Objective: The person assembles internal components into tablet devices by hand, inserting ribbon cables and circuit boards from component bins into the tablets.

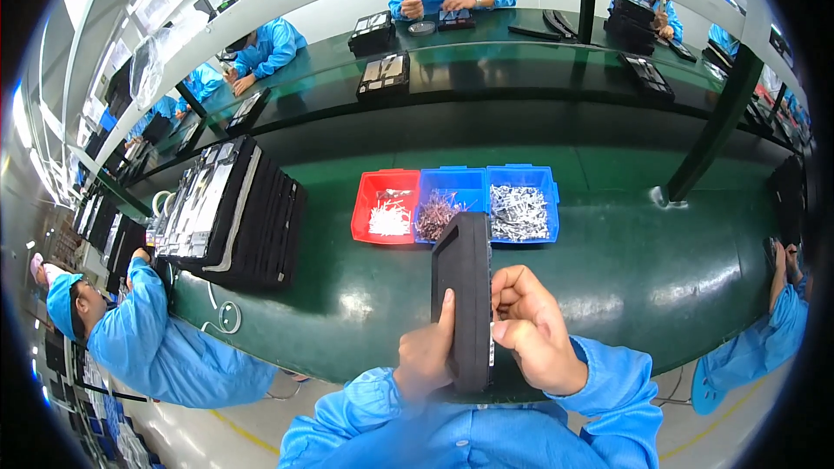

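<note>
My left hand (pixel 426 352) grips a black foam-like tray (pixel 465 295), tilted up on its edge, with the thumb on its face and the fingers hidden behind it. My right hand (pixel 536 334) is at the tray's right edge, thumb and forefinger pinched together. A narrow pale strip (pixel 492 345) shows along that edge beside the thumb; whatever the fingertips pinch is too small to make out. Beyond the tray stand a red bin (pixel 358 217) of small white strips, a blue bin (pixel 452 175) of brownish small parts and another blue bin (pixel 553 217) of black-and-white small parts.
To the left, a tall stack of black trays (pixel 269 217) holds flat metallic device parts on top. A thin white cable (pixel 228 317) lies near it. A dark green post (pixel 717 130) rises at the right. Co-workers in blue sit around, including a person (pixel 143 339) at the left.
</note>
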`<state>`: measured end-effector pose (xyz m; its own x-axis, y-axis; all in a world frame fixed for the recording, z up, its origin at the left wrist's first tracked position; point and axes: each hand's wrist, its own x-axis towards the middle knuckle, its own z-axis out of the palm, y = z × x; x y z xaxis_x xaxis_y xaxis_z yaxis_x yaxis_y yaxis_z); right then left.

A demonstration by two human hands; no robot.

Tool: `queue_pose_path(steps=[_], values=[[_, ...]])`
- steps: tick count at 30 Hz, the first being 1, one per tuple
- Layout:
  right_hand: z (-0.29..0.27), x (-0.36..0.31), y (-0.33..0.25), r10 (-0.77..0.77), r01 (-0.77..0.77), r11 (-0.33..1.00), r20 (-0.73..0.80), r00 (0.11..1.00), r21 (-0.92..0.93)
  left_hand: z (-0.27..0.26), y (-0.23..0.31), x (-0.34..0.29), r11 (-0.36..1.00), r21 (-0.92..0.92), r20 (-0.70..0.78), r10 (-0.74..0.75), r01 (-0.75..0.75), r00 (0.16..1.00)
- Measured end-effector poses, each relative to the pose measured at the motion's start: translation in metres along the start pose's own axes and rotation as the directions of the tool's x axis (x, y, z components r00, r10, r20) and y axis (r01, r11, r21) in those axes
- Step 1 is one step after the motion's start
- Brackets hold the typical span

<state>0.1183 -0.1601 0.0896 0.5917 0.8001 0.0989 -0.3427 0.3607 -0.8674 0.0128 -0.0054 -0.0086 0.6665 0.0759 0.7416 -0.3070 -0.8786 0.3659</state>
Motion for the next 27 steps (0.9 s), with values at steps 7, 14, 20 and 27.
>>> queue_pose_path(steps=[7,14,20,27], values=[[0.010,-0.015,0.029,-0.175,0.176,0.984,-0.047,0.983,0.018,0.001,-0.003,-0.001,0.999,0.032,0.022,-0.009,0.009,1.000],[0.002,-0.014,-0.008,-0.122,0.119,0.992,-0.057,0.991,-0.048,-0.002,-0.018,-0.029,0.990,0.107,0.019,-0.096,0.094,0.995],[-0.075,-0.015,-0.023,-0.259,0.123,0.826,-0.178,0.949,-0.549,-0.037,-0.011,-0.018,0.367,-0.715,0.387,-0.501,0.595,0.774],[-0.098,-0.048,0.033,0.525,-0.526,0.850,-0.087,0.847,0.009,-0.016,-0.044,0.019,-0.160,-0.375,0.916,-0.216,0.913,0.338]])
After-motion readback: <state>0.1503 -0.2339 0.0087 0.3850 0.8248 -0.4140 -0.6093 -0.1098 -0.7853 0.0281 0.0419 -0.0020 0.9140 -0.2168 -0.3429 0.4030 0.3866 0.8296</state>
